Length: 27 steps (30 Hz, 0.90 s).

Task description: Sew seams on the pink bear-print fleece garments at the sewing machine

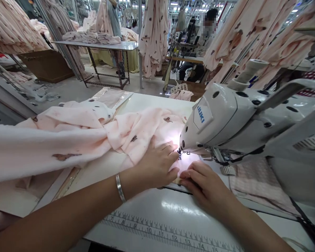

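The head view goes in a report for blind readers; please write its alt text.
A person's left hand rests on pale pink printed fabric beside the needle end of a white sewing machine, while the right hand, fingers bent, touches the fabric's near edge. Similar cloth hangs in the background.

Hands [157, 166] touch fabric [147, 129] beside a sewing machine [220, 115].

Far left ahead of you: brown box [46, 67]. Right of it you've got a back worktop [130, 45] carrying folded pink cloth [102, 37], one person [116, 21] standing at it. Then a metal post [141, 77] beside hanging printed cloth [154, 38]. Farther right, your co-worker [206, 39] is at another machine [185, 46].
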### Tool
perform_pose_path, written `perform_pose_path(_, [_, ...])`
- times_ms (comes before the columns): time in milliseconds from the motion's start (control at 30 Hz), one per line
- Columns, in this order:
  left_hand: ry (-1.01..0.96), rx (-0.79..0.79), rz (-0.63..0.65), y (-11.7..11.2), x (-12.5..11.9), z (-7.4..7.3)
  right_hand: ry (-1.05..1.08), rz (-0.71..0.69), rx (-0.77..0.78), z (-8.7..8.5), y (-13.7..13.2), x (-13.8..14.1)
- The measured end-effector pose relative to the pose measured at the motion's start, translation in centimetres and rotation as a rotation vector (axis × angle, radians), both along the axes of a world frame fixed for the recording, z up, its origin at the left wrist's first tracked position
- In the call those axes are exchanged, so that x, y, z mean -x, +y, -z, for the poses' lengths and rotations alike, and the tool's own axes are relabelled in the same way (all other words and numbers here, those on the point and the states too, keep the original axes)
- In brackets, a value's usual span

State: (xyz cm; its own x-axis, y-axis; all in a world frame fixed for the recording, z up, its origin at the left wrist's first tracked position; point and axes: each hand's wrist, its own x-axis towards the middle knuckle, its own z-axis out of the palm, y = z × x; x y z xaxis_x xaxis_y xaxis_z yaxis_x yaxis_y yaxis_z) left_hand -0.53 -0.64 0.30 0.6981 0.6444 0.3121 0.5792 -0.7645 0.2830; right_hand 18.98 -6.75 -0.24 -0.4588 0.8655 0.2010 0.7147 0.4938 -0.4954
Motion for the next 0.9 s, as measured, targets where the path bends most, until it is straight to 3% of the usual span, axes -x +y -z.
perform_pose_path(167, [0.044, -0.148, 0.235, 0.5, 0.1, 0.1, 0.148, 0.204, -0.065, 0.3, 1.1, -1.5])
perform_pose_path(300, [0.034, -0.124, 0.243, 0.6, 0.1, 0.5, 0.216, 0.387, -0.150, 0.8, 2.0, -2.8])
perform_pose_path(567, [-0.051, -0.103, 0.178, 0.3, 0.3, 0.8, 0.003, 0.293, -0.216, 1.3, 1.4, -3.8])
perform_pose_path(733, [-0.020, -0.093, 0.109, 0.9, -0.5, 1.0, -0.140, 0.328, -0.275, 1.3, 2.0, -3.6])
perform_pose_path(833, [0.035, -0.042, 0.073, 2.2, -0.5, 0.3, -0.194, 0.318, -0.297, 1.1, 2.2, -3.5])
perform_pose_path(900, [0.095, -0.013, 0.115, 3.4, 0.2, -0.7, -0.222, 0.298, -0.305, 1.1, 2.3, -3.6])
